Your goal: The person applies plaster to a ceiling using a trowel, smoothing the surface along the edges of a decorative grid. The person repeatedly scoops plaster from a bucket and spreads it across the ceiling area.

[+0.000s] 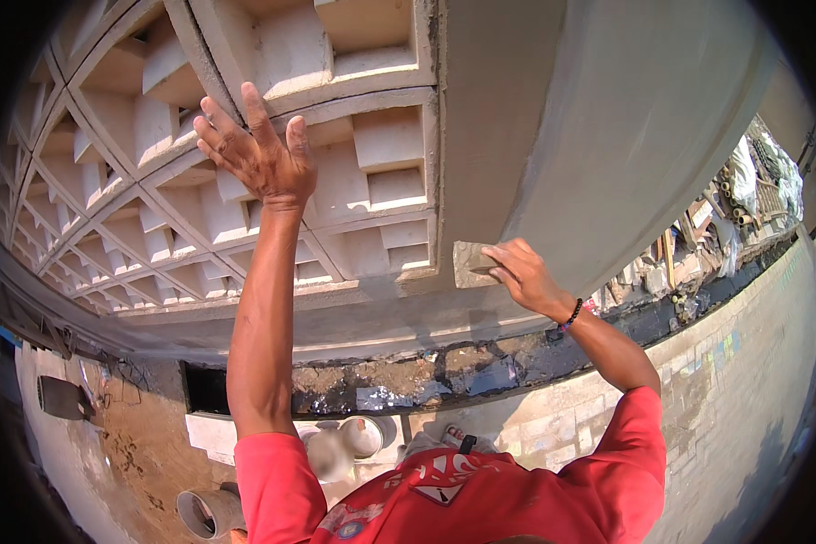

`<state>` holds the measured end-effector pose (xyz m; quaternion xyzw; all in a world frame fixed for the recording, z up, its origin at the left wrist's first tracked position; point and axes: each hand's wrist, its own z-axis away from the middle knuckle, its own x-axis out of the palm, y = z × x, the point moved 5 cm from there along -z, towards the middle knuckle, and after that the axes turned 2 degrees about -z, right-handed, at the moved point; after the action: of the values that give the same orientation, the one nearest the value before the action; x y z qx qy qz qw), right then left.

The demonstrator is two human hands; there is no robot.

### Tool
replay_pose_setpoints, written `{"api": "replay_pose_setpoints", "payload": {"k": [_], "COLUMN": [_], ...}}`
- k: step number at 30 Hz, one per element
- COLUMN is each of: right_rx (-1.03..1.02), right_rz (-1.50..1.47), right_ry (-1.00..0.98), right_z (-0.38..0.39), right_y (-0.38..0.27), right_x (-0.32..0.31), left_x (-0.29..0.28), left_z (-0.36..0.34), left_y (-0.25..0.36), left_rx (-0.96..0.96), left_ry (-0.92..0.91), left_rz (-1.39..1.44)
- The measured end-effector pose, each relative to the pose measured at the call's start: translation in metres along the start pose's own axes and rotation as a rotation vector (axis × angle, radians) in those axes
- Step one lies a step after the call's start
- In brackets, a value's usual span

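My left hand (267, 168) is raised with fingers spread against the pale openwork block wall (388, 140), whose cells hold stepped, angular pieces. In my right hand (528, 279) a flat, squarish, mortar-coloured pad (471, 266) is pinched between thumb and fingers; its exact kind is unclear. The pad is at the lower right corner of the blockwork, by the smooth grey plastered strip (494, 118). A dark beaded bracelet (570, 315) circles my right wrist. To the right of the strip, a broad grey plastered surface (644, 127) curves away.
Below the wall runs a dark, wet drain channel (530, 363) with litter in it. Pale buckets (363, 437) stand by my feet on the paving (553, 426). At the right lies a heap of debris (698, 231). Another round container (210, 510) sits at lower left.
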<state>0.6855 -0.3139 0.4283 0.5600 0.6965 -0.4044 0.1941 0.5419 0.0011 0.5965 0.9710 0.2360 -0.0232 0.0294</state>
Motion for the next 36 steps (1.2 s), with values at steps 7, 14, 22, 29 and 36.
{"api": "replay_pose_setpoints", "payload": {"k": [7,14,22,29,36], "right_rx": [0.311,0.207,0.083,0.788,0.383], "right_rz": [-0.902,-1.689,-1.913,-1.750,-1.814], "right_ry": [0.287,0.461,0.538,0.667,0.762], "right_z": [-0.066,-0.036,-0.034,0.056,0.037], "right_y": [-0.013,0.012,-0.009,0.016,0.012], "right_x": [-0.123,-0.113,-0.092,0.066,0.001], "left_x": [-0.002,-0.002,-0.002,-0.001,-0.003], "left_z": [0.000,-0.001,0.001,-0.001,-0.001], "left_y": [0.002,0.002,0.000,0.008,0.007], "left_rx": [0.008,0.025,0.000,0.007,0.030], "left_ry": [-0.007,0.013,0.000,0.008,-0.002], "left_rz": [-0.010,-0.024,-0.044,-0.062,-0.090]}}
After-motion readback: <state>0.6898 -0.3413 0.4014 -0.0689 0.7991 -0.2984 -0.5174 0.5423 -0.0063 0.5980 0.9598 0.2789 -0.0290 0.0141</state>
